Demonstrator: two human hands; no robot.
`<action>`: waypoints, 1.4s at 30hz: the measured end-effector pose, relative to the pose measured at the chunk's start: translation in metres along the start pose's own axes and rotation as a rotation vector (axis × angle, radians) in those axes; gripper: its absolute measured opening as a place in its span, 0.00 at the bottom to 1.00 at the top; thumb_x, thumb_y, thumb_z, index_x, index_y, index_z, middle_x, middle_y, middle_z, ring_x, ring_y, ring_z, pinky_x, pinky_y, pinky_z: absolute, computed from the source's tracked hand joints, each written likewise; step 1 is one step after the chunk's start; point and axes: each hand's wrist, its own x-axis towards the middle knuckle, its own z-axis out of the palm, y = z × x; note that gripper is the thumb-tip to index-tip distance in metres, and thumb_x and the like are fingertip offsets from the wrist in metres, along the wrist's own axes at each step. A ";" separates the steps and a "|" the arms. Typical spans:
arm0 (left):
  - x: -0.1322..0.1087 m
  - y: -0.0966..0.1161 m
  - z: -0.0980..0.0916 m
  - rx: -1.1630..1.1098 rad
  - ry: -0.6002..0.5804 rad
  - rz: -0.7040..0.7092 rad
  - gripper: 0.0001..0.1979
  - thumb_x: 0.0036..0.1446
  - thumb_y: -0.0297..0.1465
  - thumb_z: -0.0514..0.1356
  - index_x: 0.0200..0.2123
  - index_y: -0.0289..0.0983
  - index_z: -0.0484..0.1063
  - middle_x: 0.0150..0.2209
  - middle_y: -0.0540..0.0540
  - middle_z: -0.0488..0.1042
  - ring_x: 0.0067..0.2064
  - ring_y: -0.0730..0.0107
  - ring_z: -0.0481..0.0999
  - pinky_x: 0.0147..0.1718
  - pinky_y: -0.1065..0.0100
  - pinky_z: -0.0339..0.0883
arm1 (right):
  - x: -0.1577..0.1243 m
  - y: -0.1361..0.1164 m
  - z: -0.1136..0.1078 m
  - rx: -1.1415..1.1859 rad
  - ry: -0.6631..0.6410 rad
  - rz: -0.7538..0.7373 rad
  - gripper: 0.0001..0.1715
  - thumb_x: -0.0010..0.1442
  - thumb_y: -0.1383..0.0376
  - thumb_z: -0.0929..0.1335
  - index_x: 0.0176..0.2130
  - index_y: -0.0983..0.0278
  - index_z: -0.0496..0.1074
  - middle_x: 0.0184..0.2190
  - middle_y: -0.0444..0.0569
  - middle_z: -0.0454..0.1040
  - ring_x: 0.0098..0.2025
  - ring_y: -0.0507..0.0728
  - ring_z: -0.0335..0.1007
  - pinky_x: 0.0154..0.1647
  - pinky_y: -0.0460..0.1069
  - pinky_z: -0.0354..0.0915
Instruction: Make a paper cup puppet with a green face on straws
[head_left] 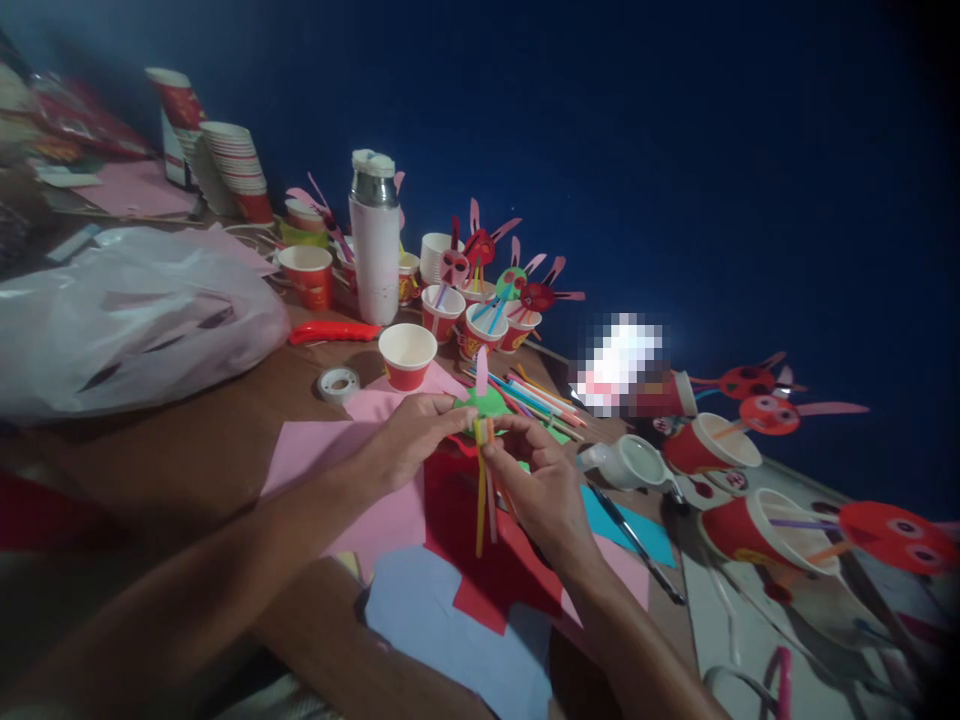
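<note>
Your left hand (pixel 412 435) and right hand (pixel 544 490) both pinch the top of the straws (pixel 482 505) between them, with the green paper piece (pixel 493 403) just behind. Finished cup figures (pixel 487 300) stand beyond your hands, and loose straws (pixel 536 395) lie unused past your right hand.

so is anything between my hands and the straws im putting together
Nothing visible. The left hand and right hand both pinch the straws at their top end, just below the green paper piece. The lower ends hang free over the red paper.
</note>
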 end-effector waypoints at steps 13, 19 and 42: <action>0.000 0.001 0.004 -0.167 -0.072 -0.057 0.12 0.44 0.32 0.66 0.29 0.29 0.75 0.27 0.43 0.76 0.31 0.66 0.75 0.35 0.67 0.68 | -0.001 -0.001 0.002 0.041 0.060 0.035 0.13 0.54 0.65 0.67 0.40 0.63 0.60 0.26 0.39 0.67 0.28 0.49 0.65 0.30 0.45 0.62; 0.002 -0.001 0.001 -0.224 -0.091 -0.074 0.07 0.45 0.29 0.66 0.27 0.30 0.75 0.27 0.44 0.76 0.31 0.68 0.75 0.34 0.67 0.67 | 0.000 -0.001 0.003 0.029 0.065 0.039 0.14 0.54 0.65 0.67 0.40 0.63 0.60 0.26 0.40 0.68 0.28 0.50 0.66 0.28 0.45 0.61; 0.001 0.006 0.004 -0.238 0.031 -0.128 0.07 0.53 0.25 0.56 0.26 0.31 0.73 0.24 0.45 0.75 0.28 0.68 0.74 0.30 0.68 0.67 | 0.001 0.007 0.003 0.086 0.069 0.052 0.16 0.54 0.66 0.67 0.40 0.62 0.57 0.25 0.39 0.67 0.28 0.50 0.66 0.28 0.45 0.61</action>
